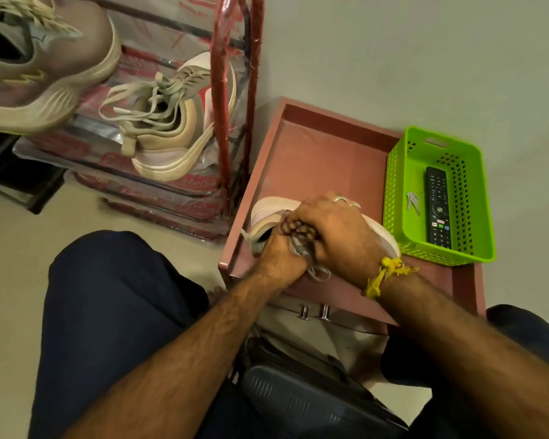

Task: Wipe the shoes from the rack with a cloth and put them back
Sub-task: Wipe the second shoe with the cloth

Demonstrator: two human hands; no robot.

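A green basket (393, 191) is holding a remote (438, 207) and keys (412, 201); both hands, left hand (282, 255) and right hand (333, 232), are gripping a cloth (298, 228) against a shoe (267, 213) on the desk (314, 153)

Reddish rimmed table top (311, 147) — pale shoe (267, 213) near its front, green basket (393, 185) at right

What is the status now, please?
Both hands on shoe, right grip holds cloth. Shoe on table. Basket beside it, apart.
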